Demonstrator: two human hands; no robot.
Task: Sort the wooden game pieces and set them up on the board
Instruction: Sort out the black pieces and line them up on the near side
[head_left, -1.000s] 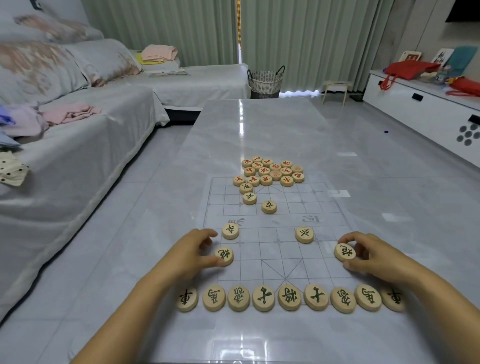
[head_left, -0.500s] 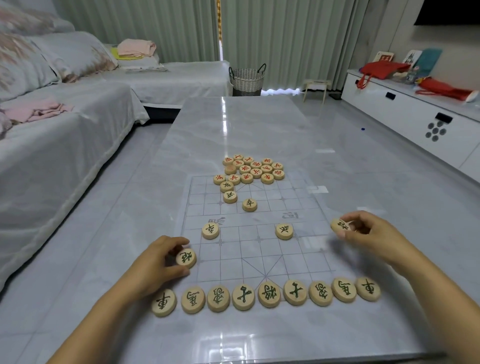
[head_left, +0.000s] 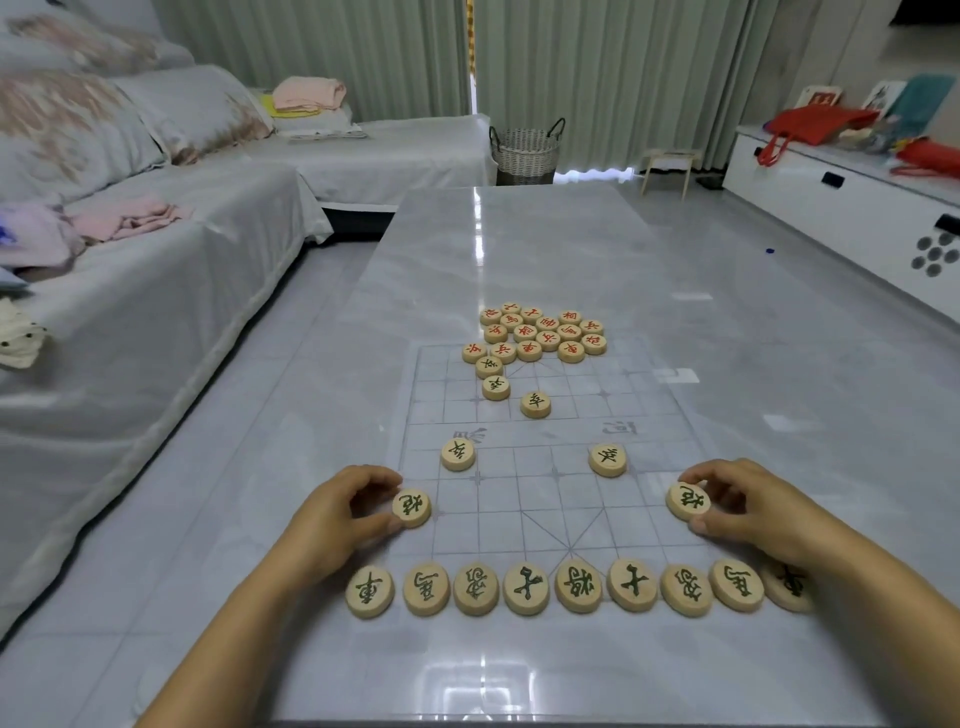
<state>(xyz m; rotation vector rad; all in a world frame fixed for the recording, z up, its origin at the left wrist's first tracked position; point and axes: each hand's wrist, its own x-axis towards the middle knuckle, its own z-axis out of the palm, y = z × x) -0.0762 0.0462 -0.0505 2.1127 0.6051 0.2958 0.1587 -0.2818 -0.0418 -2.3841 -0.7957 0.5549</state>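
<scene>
My right hand (head_left: 753, 512) pinches the right disc (head_left: 688, 501), green-lettered, between thumb and fingertips over the right side of the board (head_left: 545, 499), level with its twin. Half a second ago I held it farther out, past the board's right margin. I cannot tell whether it touches the board. My left hand (head_left: 337, 519) keeps its thumb-and-finger grip on the left disc (head_left: 411, 507) at the board's left side, as before. A row (head_left: 578, 587) of nine green discs lines the board's near edge, its last disc partly under my right wrist. A pair (head_left: 457, 454) stands nearer the board's midline, one left, one right. A red-lettered heap (head_left: 540, 332) crowds the board's far edge on the table (head_left: 519, 249). A sofa (head_left: 156, 291) runs along the board's left.
</scene>
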